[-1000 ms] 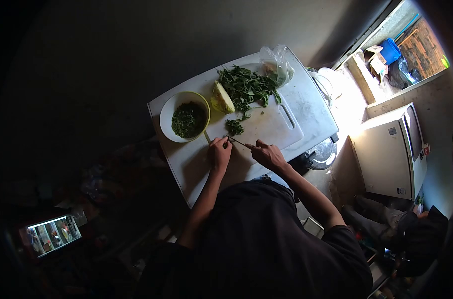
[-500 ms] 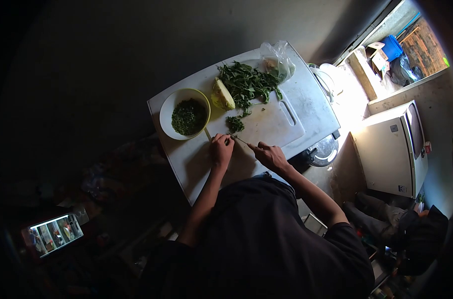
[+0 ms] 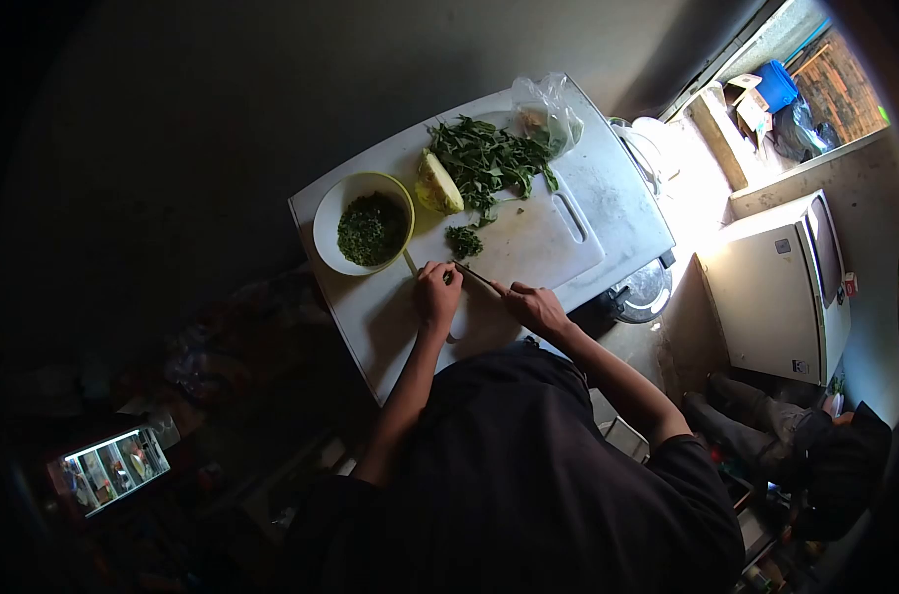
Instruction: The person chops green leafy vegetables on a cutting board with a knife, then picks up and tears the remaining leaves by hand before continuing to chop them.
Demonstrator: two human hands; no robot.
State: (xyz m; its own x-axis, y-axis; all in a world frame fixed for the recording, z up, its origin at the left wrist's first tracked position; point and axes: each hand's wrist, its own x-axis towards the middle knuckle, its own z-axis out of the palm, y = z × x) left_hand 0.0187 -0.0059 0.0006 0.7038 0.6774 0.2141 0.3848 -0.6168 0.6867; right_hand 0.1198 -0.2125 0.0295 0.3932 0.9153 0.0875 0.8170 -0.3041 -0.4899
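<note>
My right hand (image 3: 536, 309) is wrapped round the handle of a knife (image 3: 482, 278), whose blade points left toward my other hand. My left hand (image 3: 439, 291) is closed at the near edge of the white cutting board (image 3: 533, 243), with a little of some leafy greens showing between its curled fingers. Just beyond the blade lies a small heap of chopped greens (image 3: 463, 241). A bowl with a yellow-green rim (image 3: 323, 223) stands to the left, holding more chopped greens. Behind are a cut piece of cabbage (image 3: 437, 184) and a pile of whole leafy greens (image 3: 494, 158).
A clear plastic bag (image 3: 548, 114) sits at the far end of the white table (image 3: 622, 213). A round lidded pot (image 3: 642, 294) is beside the table. To the right are a white fridge (image 3: 766, 287) and another person (image 3: 766, 426). A lit screen (image 3: 115, 469) glows at lower left.
The knife blade has shifted slightly up and left, closer to my left hand's fingertips. Both hands stay in nearly the same place. The whole view has moved a little.
</note>
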